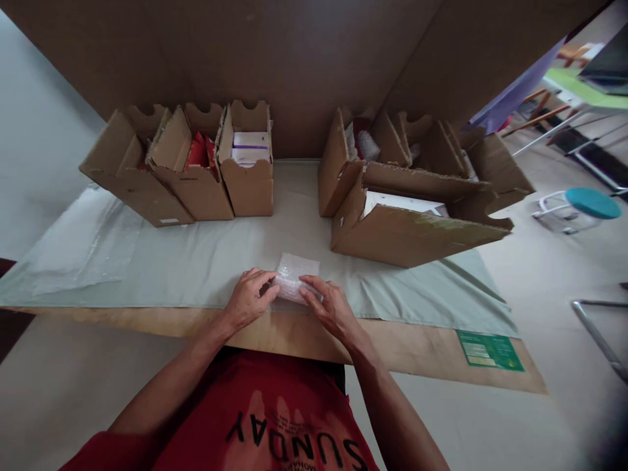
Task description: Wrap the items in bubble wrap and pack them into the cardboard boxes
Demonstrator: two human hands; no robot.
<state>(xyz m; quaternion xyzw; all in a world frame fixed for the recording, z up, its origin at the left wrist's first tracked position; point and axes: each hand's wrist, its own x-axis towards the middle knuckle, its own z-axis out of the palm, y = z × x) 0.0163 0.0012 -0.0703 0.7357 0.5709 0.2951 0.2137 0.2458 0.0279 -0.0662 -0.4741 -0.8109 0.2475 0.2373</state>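
Observation:
A small piece of bubble wrap (297,269) lies near the table's front edge, its near part folded or rolled over. Whether something is inside it I cannot tell. My left hand (249,296) grips the left end of the roll between thumb and fingers. At the other end, my right hand (330,305) pinches the wrap with its thumb below and fingers on top. Both hands rest close to the cloth (186,261) that covers the table.
Cardboard bins holding white boxes (250,148) and red packets (197,152) stand at the back left. More bins (422,229) are grouped at the right. Flat bubble wrap sheets (83,235) lie at the far left. A tall cardboard panel (304,59) closes off the back.

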